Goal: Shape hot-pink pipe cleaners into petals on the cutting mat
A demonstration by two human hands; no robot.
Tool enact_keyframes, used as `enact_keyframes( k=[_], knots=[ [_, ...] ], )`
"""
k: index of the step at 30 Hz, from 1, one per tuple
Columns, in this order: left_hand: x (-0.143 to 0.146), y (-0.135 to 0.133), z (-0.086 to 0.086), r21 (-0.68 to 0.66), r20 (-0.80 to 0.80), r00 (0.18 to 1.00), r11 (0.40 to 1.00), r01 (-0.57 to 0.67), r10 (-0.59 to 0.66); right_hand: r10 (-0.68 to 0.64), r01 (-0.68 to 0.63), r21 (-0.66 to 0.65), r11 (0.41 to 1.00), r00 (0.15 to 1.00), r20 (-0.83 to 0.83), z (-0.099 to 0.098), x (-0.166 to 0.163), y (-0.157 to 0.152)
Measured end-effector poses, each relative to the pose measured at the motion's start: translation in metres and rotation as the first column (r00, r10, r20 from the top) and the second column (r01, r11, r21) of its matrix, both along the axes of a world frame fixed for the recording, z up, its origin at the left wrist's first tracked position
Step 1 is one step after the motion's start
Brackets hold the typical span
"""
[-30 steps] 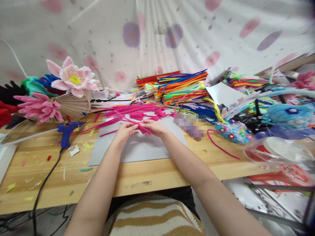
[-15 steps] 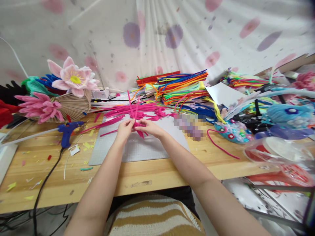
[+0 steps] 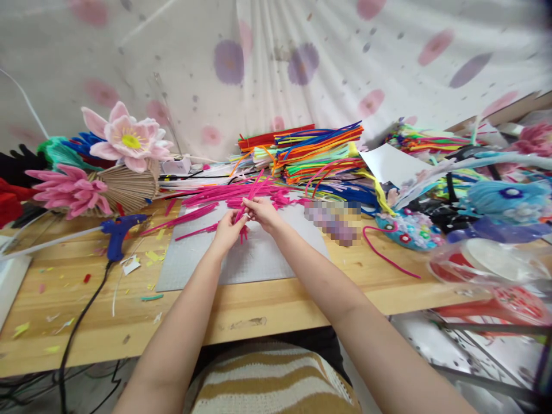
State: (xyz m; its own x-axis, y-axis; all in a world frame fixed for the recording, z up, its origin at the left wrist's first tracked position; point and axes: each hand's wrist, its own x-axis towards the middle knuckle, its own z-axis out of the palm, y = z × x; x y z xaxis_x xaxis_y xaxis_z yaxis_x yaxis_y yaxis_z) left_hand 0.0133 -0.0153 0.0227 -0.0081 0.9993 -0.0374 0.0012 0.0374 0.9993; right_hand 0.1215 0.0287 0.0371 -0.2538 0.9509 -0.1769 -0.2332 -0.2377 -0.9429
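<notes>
Above the grey cutting mat (image 3: 267, 259), my left hand (image 3: 229, 227) pinches several magenta pipe cleaners (image 3: 255, 187) held close together. My right hand (image 3: 261, 213) grips the same pipe cleaners a little higher and to the right, its fingers almost touching the left ones. The strands slant up to the right, and short ends poke out below the fingers. Just behind both hands lies a loose pile of magenta pipe cleaners (image 3: 207, 195) on the mat's far part. The exact finger contact is partly hidden.
At left, a blue glue gun (image 3: 117, 234) lies with its black cord trailing over the table edge. Fuzzy pink flowers (image 3: 129, 138) stand behind it. Bundles of coloured pipe cleaners (image 3: 319, 149) are stacked at the back. A blue decorated piece (image 3: 409, 231) sits at right.
The held pipe cleaners have tilted from nearly upright and crossed to slanting up rightward. My right hand has risen slightly along them; my left hand has shifted a little right.
</notes>
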Motion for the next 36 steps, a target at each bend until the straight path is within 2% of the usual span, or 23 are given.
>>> enact_keyframes(
  k=[7,10,16,22,25,27,31,33,36],
  knots=[
    [0.002,-0.005,0.002,-0.121,-0.136,0.985,0.989,0.090,-0.107,-0.215,0.199,0.133,0.971,0.969,0.125,0.000,0.002,0.002],
    [0.003,-0.008,0.005,-0.172,-0.147,0.980,0.979,0.106,-0.132,-0.267,0.232,0.184,0.955,0.944,0.192,0.002,0.003,0.004],
    [0.002,-0.010,0.014,-0.236,-0.112,0.977,0.960,0.151,-0.181,-0.273,0.261,0.090,0.961,0.948,0.166,0.006,0.005,0.008],
    [-0.008,-0.002,0.008,-0.202,-0.294,0.928,0.964,0.171,-0.227,-0.304,0.304,0.026,0.952,0.937,0.174,0.006,0.005,0.012],
    [-0.012,0.003,0.010,-0.139,-0.323,0.919,0.972,0.189,-0.225,-0.258,0.251,0.058,0.966,0.941,0.217,0.007,0.005,0.014],
    [-0.010,0.007,0.014,-0.101,-0.257,0.951,0.984,0.150,-0.171,-0.217,0.207,0.069,0.976,0.950,0.224,0.008,0.005,0.013],
    [0.001,0.013,0.018,-0.202,-0.038,0.988,0.970,0.136,-0.147,-0.159,0.155,0.033,0.987,0.974,0.159,0.007,0.003,0.012],
    [0.005,0.013,0.015,-0.194,-0.032,0.992,0.974,0.116,-0.125,-0.131,0.128,0.032,0.991,0.983,0.129,0.005,0.004,0.012],
    [0.007,0.010,0.010,-0.189,-0.070,0.994,0.979,0.070,-0.085,0.026,-0.032,0.042,0.999,0.990,0.136,0.002,0.008,0.011]
  ],
)
